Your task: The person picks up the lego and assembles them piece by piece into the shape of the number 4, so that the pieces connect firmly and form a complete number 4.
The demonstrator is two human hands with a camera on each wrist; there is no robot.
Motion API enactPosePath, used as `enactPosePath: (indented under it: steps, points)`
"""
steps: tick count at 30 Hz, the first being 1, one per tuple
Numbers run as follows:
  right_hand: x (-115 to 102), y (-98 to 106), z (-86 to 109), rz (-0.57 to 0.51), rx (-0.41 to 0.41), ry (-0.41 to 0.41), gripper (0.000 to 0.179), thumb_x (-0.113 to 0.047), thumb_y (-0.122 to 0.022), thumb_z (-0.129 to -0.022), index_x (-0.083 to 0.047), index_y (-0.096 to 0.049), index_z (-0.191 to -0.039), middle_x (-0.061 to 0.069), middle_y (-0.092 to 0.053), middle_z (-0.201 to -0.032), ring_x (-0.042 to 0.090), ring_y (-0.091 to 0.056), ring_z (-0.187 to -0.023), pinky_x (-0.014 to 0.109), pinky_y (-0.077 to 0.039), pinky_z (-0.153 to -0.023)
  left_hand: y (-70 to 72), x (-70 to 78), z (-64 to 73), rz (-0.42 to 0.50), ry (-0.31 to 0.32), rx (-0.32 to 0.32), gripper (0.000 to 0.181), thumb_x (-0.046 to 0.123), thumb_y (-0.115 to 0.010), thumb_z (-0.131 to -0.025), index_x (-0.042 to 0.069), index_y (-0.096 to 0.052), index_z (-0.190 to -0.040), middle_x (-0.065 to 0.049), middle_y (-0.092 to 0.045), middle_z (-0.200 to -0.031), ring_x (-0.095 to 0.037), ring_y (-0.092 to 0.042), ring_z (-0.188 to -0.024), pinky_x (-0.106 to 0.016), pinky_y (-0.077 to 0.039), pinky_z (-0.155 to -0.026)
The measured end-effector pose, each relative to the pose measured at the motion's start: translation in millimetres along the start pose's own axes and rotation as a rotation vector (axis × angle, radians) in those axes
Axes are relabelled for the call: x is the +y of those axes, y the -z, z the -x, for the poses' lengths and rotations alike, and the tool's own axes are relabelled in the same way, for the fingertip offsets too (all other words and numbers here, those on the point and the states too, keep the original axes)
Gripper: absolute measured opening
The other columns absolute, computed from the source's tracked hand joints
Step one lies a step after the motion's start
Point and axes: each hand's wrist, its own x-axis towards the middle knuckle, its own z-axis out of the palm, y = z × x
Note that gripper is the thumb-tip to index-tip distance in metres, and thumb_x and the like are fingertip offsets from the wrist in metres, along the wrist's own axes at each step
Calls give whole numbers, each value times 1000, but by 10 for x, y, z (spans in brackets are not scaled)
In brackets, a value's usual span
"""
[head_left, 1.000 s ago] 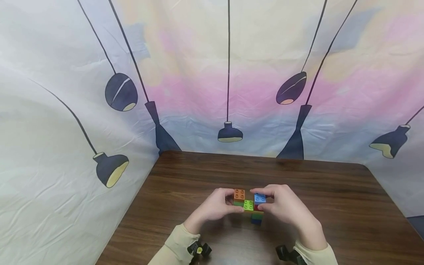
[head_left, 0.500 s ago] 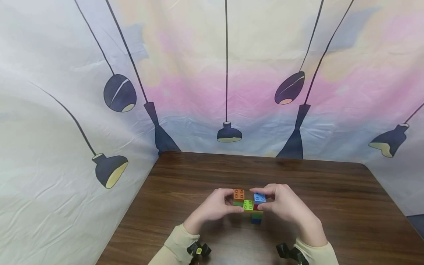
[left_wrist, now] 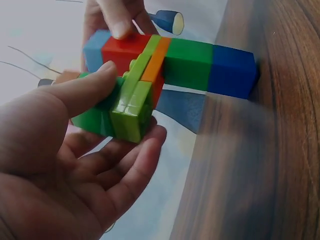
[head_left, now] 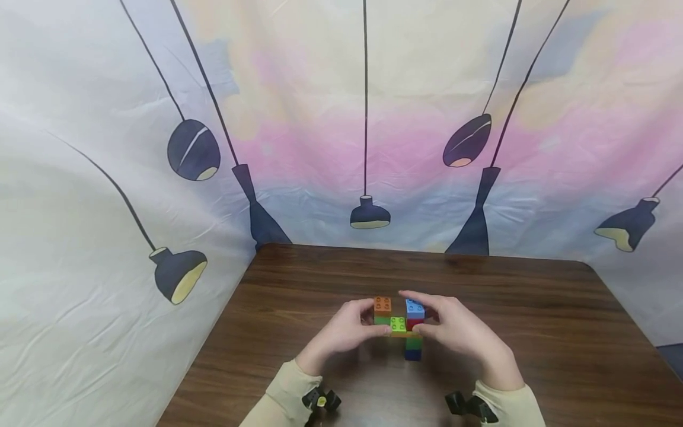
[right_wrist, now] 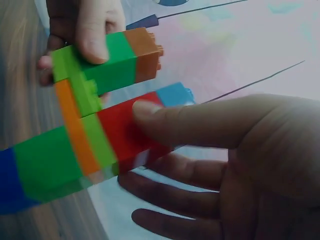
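A structure of joined toy building bricks is held between both hands, with two columns on a thin orange plate point(right_wrist: 76, 132) and lime-green pieces point(left_wrist: 131, 110). My left hand point(head_left: 344, 328) pinches the left column's green brick point(right_wrist: 115, 62) between thumb and fingers; a brown-orange brick point(head_left: 382, 305) tops it. On the right column, my right hand point(head_left: 461, 329) grips the red brick point(right_wrist: 117, 125), below a light-blue brick point(head_left: 415, 307). Beneath the plate hang a lower green brick point(left_wrist: 189, 64) and a dark-blue brick point(left_wrist: 234, 72). Whether the dark-blue end touches the table cannot be told.
The brown wood-grain table point(head_left: 299, 284) spreads around the hands. Behind it and to the left hangs a pale fabric backdrop point(head_left: 320, 118) printed with dark lamps. Small black devices are strapped at the left cuff point(head_left: 320, 400) and right cuff point(head_left: 469, 406).
Both hands and the upper bricks have shifted slightly up and left in the head view. More of the red and lower green bricks shows. Both grips stay on the bricks.
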Motion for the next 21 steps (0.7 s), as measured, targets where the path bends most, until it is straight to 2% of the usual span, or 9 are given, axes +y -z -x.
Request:
enactPosePath:
  steps: [2,4,7,9,14,21]
  points:
    - [33,-10,-22,-1,-24,-13,72,-14,-82,-96,-23,-50,-161,-2,-62,-86,20,-57,-73,31,-52,-64,-6,1,-4,4,36,33,47,35,-84,-96,7,-70,-131,5,-72,-99,-14,-66,-85,-33,-55,-76]
    - [65,-27,-43,7,-29,-38,77,-17,-82,-97,-23,-45,-164,-1,-64,-88,21,-59,-76,32,-54,-67,-12,-7,-5,7,72,57,55,37,-83,-96,4,-65,-136,2,-72,-102,-15,-65,-87,-36,-56,-78]
    - [120,-62,-78,1,-11,-83,78,-22,-83,-96,-20,-43,-164,0,-71,-106,23,-66,-94,41,-60,-80,-24,-34,-9,22,97,64,66,39,-82,-97,0,-58,-145,-1,-72,-108,-15,-67,-90,-39,-58,-81]
    - [163,-85,-110,-4,11,-109,79,-24,-83,-96,-18,-43,-164,3,-72,-119,24,-67,-106,48,-60,-89,-33,-63,-23,33,91,60,69,37,-81,-97,-1,-55,-149,-2,-73,-109,-15,-68,-91,-39,-58,-81]
    - [281,-150,-196,-32,45,-123,75,-23,-80,-99,-14,-43,-164,10,-72,-127,29,-69,-113,54,-58,-94,-50,-140,-64,36,75,54,76,30,-82,-98,-1,-48,-157,1,-72,-105,-14,-68,-85,-33,-57,-71]
    - [451,-284,-285,-38,57,-145,73,-23,-77,-101,-2,-43,-162,14,-71,-129,29,-68,-115,55,-55,-99,-91,-215,-72,15,144,38,75,26,-80,-99,-3,-45,-159,0,-71,-89,-30,-68,-70,-35,-54,-58]
